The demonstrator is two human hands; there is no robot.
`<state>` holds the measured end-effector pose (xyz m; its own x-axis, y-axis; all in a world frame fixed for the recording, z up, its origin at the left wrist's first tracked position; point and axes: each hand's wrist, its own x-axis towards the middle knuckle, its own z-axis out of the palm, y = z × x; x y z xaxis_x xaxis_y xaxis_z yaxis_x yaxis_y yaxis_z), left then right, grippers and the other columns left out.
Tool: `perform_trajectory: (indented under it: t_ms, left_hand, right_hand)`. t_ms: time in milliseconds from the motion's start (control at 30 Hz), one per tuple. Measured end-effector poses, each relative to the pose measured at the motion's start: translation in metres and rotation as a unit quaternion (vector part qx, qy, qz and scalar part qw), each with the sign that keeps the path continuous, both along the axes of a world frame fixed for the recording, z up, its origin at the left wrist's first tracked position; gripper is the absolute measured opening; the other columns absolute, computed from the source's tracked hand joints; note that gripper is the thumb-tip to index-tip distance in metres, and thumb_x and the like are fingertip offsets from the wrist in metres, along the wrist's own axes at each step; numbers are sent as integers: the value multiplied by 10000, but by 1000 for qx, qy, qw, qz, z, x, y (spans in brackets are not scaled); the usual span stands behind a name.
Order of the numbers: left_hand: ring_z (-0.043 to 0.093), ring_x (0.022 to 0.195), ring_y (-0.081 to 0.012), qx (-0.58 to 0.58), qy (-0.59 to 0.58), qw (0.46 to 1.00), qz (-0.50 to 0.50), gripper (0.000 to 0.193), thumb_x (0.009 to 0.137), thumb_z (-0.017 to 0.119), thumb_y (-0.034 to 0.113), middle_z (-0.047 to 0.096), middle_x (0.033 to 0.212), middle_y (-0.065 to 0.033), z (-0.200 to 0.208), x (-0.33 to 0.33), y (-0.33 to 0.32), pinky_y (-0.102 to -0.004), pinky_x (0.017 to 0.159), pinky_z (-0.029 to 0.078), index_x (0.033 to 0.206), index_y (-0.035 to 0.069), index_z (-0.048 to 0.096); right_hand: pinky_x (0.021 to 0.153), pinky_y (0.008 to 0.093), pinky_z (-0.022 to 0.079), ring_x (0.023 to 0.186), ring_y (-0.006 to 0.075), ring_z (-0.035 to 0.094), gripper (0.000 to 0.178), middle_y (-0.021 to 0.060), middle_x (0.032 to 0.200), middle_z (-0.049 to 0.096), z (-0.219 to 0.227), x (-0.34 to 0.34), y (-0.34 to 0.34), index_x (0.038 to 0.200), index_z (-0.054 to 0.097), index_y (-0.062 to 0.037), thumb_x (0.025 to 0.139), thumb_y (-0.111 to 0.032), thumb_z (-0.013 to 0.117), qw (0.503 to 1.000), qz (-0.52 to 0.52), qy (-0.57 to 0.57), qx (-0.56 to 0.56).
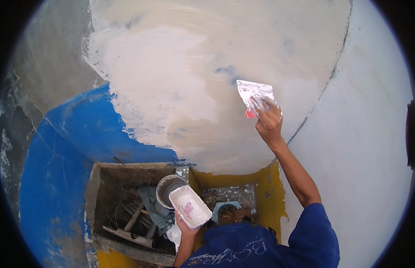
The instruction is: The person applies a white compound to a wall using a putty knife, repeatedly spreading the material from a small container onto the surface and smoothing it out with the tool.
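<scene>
My right hand (269,119), its fingers smeared white, grips a flat putty scraper (254,89) that is coated white with a red patch at its lower corner. The scraper lies against or very close to the wall (194,67), which is covered in whitish and beige filler. Down in front of my body, my left hand (186,228) holds a white rectangular tub (192,207) from beneath and the side. White paste with a pinkish streak sits inside the tub.
Below the wall stands a concrete basin (96,187) holding wood pieces (134,216) and a grey-green cloth (153,207). A grey bucket (165,190) is beside the tub. Blue paint (91,125) borders the filler at left; a yellow low wall (265,187) and a pale side wall (359,134) are at right.
</scene>
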<state>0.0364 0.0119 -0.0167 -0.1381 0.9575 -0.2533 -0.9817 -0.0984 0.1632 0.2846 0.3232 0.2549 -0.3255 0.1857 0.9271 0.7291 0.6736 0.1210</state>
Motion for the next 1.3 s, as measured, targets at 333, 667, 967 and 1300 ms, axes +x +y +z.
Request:
perform_trajectory:
  t_ms: [333, 667, 967, 1300]
  left_hand:
    - [457, 1324, -359, -2, -9, 1000, 13, 660, 954, 430, 560, 471, 1462, -93, 5, -11, 0, -595, 1104, 325, 1474, 155, 398]
    - [508, 1252, -402, -31, -15, 999, 15, 697, 938, 418, 597, 510, 1403, -139, 5, -26, -14, -604, 1055, 375, 1451, 126, 415]
    - [465, 1303, -392, 3, -21, 1000, 16, 677, 946, 418, 579, 463, 1453, -122, 18, -37, -13, -613, 1080, 342, 1480, 164, 378]
    - [496, 1268, -407, -8, -5, 1000, 7, 689, 947, 390, 596, 487, 1431, -130, 16, -35, -11, -607, 1055, 373, 1471, 149, 390]
  right_hand:
    - [894, 453, 493, 1084, 326, 613, 359, 140, 1021, 713, 275, -96, 26, 1099, 700, -44, 779, 33, 556, 978, -18, 9, 210]
    - [967, 438, 493, 1127, 280, 606, 496, 103, 1127, 697, 68, -127, -14, 1177, 688, -106, 707, 38, 624, 992, 29, -125, -11]
    - [979, 489, 451, 1200, 297, 575, 357, 182, 1105, 697, 220, -99, 19, 1094, 710, -73, 782, 24, 565, 991, -12, -48, 127]
    - [994, 450, 452, 1202, 245, 580, 511, 57, 1243, 651, 45, -75, 2, 1205, 675, -160, 741, 38, 593, 990, -34, -135, 1]
